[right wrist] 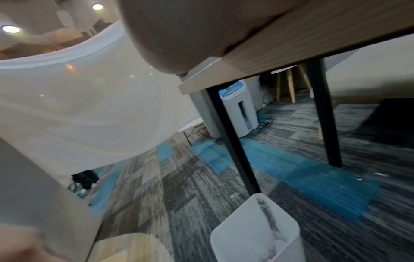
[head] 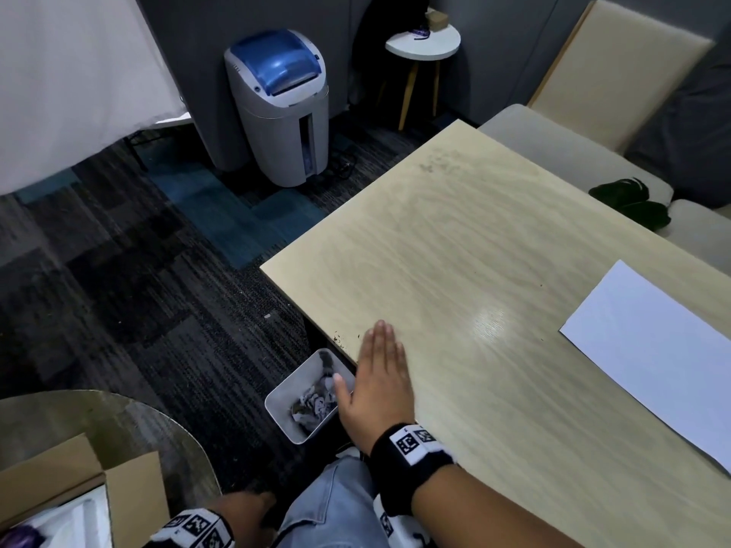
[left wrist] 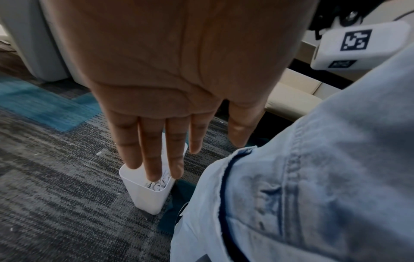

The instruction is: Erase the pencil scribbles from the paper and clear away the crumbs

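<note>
My right hand (head: pixel 377 369) lies flat, palm down, on the left edge of the wooden table (head: pixel 474 239), with its thumb out past the edge. A few dark crumbs (head: pixel 337 338) sit at the edge just beyond its fingertips. Below the edge stands a small white bin (head: pixel 277 405) holding crumpled scraps. The white paper (head: pixel 652 350) lies far right on the table, and no scribbles show on it. My left hand (head: pixel 245 502) hangs low beside my knee. In the left wrist view the left hand (left wrist: pixel 156 141) has straight fingers, holds nothing and hovers over the bin (left wrist: pixel 145 193).
A grey and blue shredder (head: pixel 281 108) stands on the carpet to the far left. A round side table (head: pixel 423 43) is behind it, and a beige sofa (head: pixel 573 152) runs past the table. An open cardboard box (head: pixel 79 492) sits on a round table at the lower left. A black table leg (right wrist: pixel 233 141) rises beside the bin (right wrist: pixel 253 235).
</note>
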Demonstrator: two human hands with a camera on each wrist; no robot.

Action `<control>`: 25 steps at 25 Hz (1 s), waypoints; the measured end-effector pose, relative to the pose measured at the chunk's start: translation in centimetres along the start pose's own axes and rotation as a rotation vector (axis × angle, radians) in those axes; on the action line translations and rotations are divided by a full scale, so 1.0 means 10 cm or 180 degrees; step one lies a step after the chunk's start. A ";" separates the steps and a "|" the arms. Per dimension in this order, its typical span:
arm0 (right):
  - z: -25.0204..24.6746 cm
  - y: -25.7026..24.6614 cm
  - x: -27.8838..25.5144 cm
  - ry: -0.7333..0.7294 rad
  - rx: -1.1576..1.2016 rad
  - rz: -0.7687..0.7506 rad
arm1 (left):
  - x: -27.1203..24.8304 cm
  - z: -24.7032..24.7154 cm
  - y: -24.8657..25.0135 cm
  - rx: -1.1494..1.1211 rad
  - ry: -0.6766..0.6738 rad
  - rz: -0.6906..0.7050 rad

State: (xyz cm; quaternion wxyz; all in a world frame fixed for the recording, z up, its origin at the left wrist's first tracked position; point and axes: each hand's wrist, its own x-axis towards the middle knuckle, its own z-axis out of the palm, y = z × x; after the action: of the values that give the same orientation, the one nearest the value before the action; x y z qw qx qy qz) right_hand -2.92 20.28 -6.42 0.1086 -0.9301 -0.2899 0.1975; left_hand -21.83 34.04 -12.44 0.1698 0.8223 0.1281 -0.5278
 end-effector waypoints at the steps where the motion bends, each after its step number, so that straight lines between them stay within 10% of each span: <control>1: 0.03 -0.10 0.01 -0.0084 0.0004 -0.0174 | 0.00 0.01 0.01 0.0009 -0.0001 0.0000; 5: 0.07 -0.30 0.05 -0.0260 0.0054 -0.0863 | 0.05 0.03 -0.05 -0.0237 -0.0154 0.0100; 10: -0.01 -0.05 0.05 0.0029 0.0054 0.0063 | 0.06 0.01 -0.11 -0.0430 -0.0279 0.0154; 17: 0.04 -0.27 0.01 -0.0476 0.0083 -0.1234 | 0.18 0.17 -0.08 -0.0453 0.0134 0.0025; 22: -0.02 -0.13 0.13 -0.0074 0.0143 -0.0807 | 0.11 0.15 0.05 -0.0366 0.0068 -0.0271; 25: 0.01 -0.06 0.08 -0.0387 -0.0039 -0.1340 | 0.44 0.33 -0.12 -0.0242 0.0042 -0.0328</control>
State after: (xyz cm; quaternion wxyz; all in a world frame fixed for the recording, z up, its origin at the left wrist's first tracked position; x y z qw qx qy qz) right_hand -2.65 21.23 -6.51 0.1242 -0.8361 -0.4850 0.2245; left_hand -23.21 33.90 -17.93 0.1727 0.8110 0.1914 -0.5252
